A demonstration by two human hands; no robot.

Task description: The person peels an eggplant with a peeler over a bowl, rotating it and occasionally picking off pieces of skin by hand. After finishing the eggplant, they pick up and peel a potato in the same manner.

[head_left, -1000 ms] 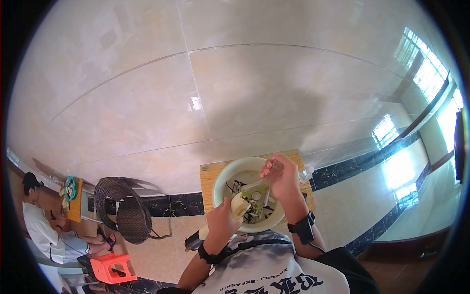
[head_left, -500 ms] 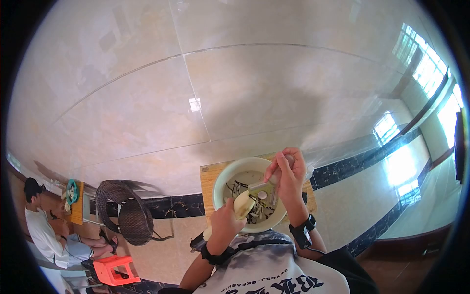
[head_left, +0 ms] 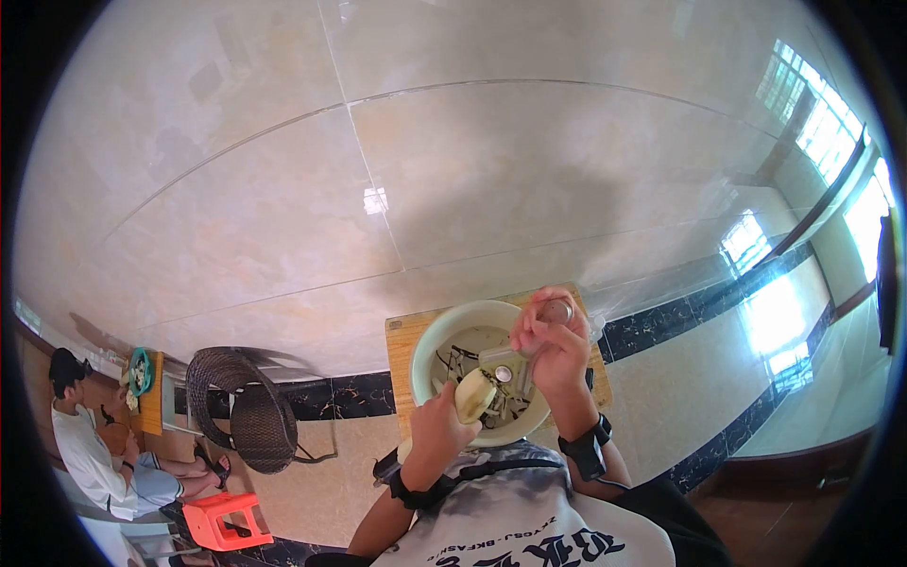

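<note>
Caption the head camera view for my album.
Left hand holds a pale vegetable over a green bowl; right hand holds a peeler close to it.

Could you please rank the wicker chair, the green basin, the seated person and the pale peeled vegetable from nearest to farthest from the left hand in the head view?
1. Pale peeled vegetable: gripped in the left hand.
2. Green basin: just beyond the hand, under the vegetable.
3. Wicker chair: off to the left, on the floor.
4. Seated person: at the far left edge.

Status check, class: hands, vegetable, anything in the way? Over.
Left hand gripping pale yellow peeled vegetable. Right hand holding metal peeler over cream plastic bowl. Nothing obstructing.
</note>
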